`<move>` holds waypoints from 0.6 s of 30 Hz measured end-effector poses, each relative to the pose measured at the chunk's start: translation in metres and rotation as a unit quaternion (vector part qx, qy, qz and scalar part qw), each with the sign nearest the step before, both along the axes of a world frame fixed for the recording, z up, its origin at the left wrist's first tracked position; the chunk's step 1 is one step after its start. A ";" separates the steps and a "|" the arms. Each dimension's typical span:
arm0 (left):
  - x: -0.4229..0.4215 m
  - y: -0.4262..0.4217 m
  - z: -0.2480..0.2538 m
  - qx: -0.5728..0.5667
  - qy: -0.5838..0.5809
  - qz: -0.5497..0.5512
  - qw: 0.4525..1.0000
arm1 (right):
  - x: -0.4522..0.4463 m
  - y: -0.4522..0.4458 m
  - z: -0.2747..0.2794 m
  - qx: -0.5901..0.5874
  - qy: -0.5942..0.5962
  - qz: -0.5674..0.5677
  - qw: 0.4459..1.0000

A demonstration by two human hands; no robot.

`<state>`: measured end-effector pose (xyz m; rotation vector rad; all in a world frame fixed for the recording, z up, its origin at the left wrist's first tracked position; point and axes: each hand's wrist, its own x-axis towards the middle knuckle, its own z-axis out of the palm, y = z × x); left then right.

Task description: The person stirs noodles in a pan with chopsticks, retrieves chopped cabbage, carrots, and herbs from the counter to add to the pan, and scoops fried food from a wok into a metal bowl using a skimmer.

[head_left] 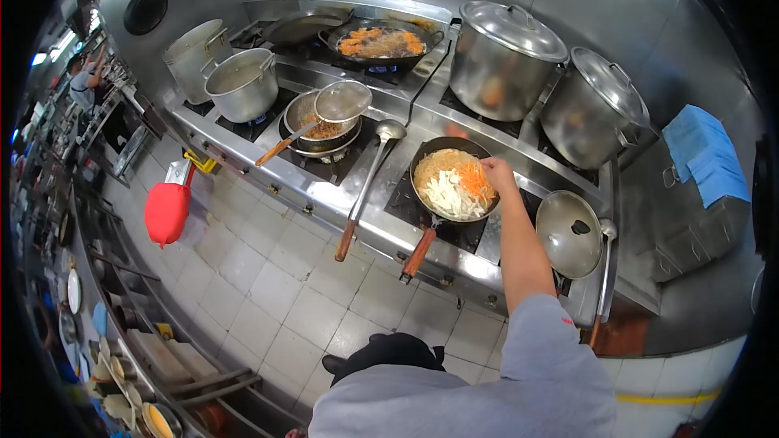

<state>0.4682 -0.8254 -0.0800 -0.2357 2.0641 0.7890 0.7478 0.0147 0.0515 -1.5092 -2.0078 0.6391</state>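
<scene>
My right hand [498,174] is over the right rim of a wooden-handled pan [422,150], its fingers drawn together at the shredded carrot [474,179]. Thin noodles [439,164] lie at the back of this pan, and pale sliced vegetable [449,197] covers the front, beside the carrot. The pan sits on a burner with its handle towards me. Only a sliver of my left hand [296,433] shows at the bottom edge; its fingers are hidden.
A ladle [373,178] lies left of the pan, and a glass lid [570,234] right. Behind are lidded stockpots [499,65] and a wok [381,42] with orange food in bubbling oil. Strainers [343,101] rest over a bowl. A person [83,85] stands far left.
</scene>
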 end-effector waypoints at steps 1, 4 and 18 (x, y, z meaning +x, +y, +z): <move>0.001 0.002 0.001 -0.003 0.000 0.002 1.000 | 0.002 0.004 -0.004 0.018 0.031 -0.018 0.999; 0.003 0.008 0.002 -0.008 -0.002 0.004 1.000 | 0.003 0.011 -0.013 0.053 0.028 -0.038 0.998; 0.025 0.000 0.000 -0.015 -0.012 0.037 0.999 | -0.027 -0.002 0.018 0.120 -0.004 -0.011 0.993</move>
